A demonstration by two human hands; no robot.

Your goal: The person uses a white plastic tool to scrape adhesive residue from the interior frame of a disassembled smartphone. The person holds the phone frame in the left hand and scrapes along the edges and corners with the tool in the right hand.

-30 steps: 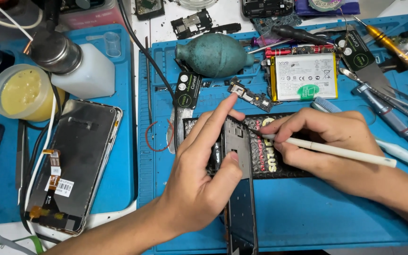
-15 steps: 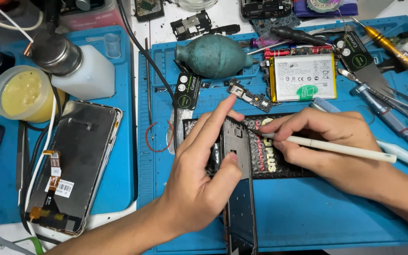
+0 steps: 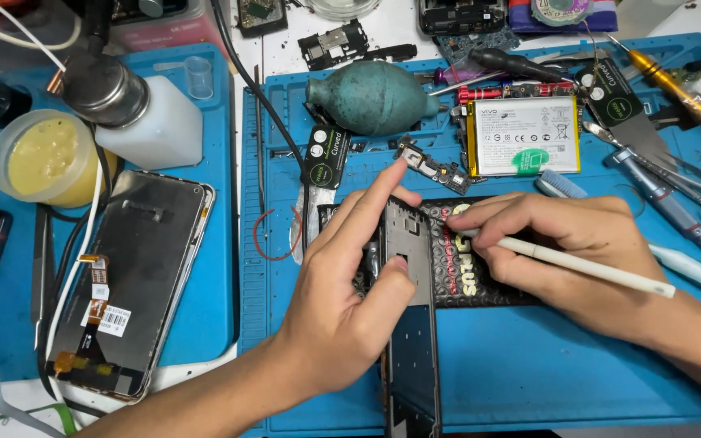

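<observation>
A dark phone frame (image 3: 411, 324) lies lengthwise on a black patterned pad (image 3: 480, 280) on the blue work mat (image 3: 529, 373). My left hand (image 3: 350, 300) grips the frame's upper part, thumb pressed on its face, index finger stretched toward a small circuit board (image 3: 436, 169). My right hand (image 3: 561, 251) holds a white pen-shaped tool (image 3: 586, 266) like a pencil, with its tip at the frame's top right edge.
A phone screen panel (image 3: 135, 284) lies face down at left, beside a yellow paste jar (image 3: 42, 158) and a white bottle (image 3: 156, 122). Behind are a teal rubber air blower (image 3: 375, 97), a white battery (image 3: 525, 136), screwdrivers (image 3: 675, 81) and tweezers at right.
Almost nothing differs. Both hands stay on the frame and the tool; the tool tip shifts only slightly at the frame's top edge.
</observation>
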